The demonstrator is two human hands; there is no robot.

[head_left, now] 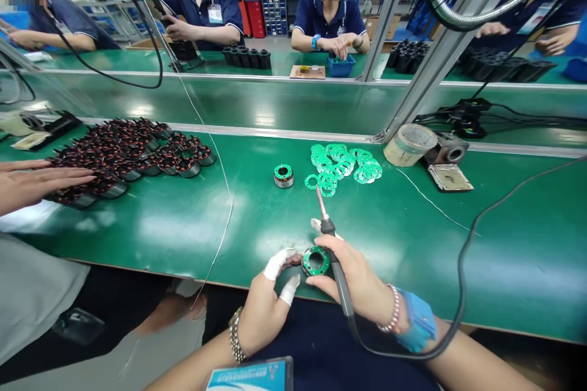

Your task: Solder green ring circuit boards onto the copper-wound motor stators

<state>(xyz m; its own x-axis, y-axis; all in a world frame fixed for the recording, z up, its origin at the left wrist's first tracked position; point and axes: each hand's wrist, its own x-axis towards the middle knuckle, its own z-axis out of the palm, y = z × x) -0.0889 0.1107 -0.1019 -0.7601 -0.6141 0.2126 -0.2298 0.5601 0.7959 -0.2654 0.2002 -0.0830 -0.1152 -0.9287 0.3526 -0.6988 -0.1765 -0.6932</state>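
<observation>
Accordingly, the right hand (pixel 353 278) grasps a soldering iron (pixel 331 227), tip kept clear of a green ring-shaped circuit board (pixel 315 261) near the workbench (pixel 137 272) front edge; the left hand (pixel 268 302), fingers taped, touches it, apparently steadying, grip unclear.

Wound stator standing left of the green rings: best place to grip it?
Likely the outer metal band of the stator, from the left, away from the loose green rings. It stands upright, so that wall is exposed and fingers stay off its green top ring.
</observation>
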